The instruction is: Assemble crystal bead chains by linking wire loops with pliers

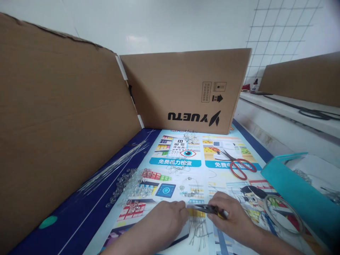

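My right hand [232,216] grips small dark pliers [205,208] whose jaws point left. My left hand [166,217] has its fingers pinched at the plier tips, on something too small to make out. Both hands rest low on a printed poster [180,163] that covers the table. Just below the hands lies a loose bunch of short wire pins [199,230]. Left of my left hand spreads a pile of clear glass beads [132,186]. A small beaded wire loop [190,187] lies just beyond the hands.
Cardboard walls stand at the left [61,117] and back [183,88]. Long thin wires [114,164] lie along the left wall. Red-handled scissors [240,166] lie at the right. A teal tray [294,187] and a coil of clear cord [283,212] sit further right.
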Demonstrator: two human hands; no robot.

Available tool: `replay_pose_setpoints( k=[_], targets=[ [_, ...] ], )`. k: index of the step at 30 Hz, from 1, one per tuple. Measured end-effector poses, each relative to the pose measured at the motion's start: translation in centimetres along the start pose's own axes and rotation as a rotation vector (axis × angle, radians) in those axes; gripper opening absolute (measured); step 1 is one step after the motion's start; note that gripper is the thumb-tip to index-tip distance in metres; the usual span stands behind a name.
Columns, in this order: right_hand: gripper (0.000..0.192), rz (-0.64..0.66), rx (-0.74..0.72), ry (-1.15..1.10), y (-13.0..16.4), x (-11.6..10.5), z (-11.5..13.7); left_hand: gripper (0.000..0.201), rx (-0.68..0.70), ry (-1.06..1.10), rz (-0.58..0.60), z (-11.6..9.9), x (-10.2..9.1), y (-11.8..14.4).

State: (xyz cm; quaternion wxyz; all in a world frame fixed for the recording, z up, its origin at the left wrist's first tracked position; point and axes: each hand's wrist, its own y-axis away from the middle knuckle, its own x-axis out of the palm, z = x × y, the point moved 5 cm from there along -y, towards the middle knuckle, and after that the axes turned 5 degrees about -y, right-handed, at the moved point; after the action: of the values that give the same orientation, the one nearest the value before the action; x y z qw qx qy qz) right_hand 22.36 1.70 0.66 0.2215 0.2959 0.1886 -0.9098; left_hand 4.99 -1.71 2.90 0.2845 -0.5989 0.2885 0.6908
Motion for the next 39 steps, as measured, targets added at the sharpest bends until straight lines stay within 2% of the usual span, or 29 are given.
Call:
replay_pose_setpoints(
  k=[5, 9, 15, 21, 28, 33, 36, 39],
  targets=[
    [0.011, -0.006, 0.012, 0.018, -0.2, 0.0, 0.0, 0.013, -0.104, 0.224, -0.039, 1.2, -1.0, 0.3],
    [0.010, 0.007, 0.069, 0.008, -0.1, -0.2, 0.1, 0.011, -0.094, 0.260, -0.061, 0.8, -1.8, 0.4],
    [0.010, 0.063, 0.185, -0.087, 0.1, -0.6, 0.2, 0.013, -0.016, 0.156, -0.087, 0.2, -2.1, 0.1],
    [0.006, 0.000, 0.280, -0.126, 0.1, -1.4, -0.7, 0.014, 0.009, 0.044, -0.077, 0.1, -1.7, 0.1],
    [0.010, 0.064, 0.229, -0.061, 0.3, -1.0, -0.2, 0.007, 0.071, -0.074, -0.051, -1.0, -2.6, -0.1],
    [0.006, 0.078, 0.192, 0.056, 0.4, -0.4, -0.1, 0.005, 0.113, -0.061, -0.064, -1.6, -2.6, -0.2],
    [0.009, 0.071, 0.182, 0.105, 0.4, -0.3, 0.0, 0.010, 0.062, -0.003, -0.127, -1.0, -1.9, -0.2],
    [0.014, -0.006, 0.198, 0.122, 0.3, -0.6, 0.0, 0.015, -0.132, 0.270, -0.272, 0.3, -1.3, -0.1]
  ],
)
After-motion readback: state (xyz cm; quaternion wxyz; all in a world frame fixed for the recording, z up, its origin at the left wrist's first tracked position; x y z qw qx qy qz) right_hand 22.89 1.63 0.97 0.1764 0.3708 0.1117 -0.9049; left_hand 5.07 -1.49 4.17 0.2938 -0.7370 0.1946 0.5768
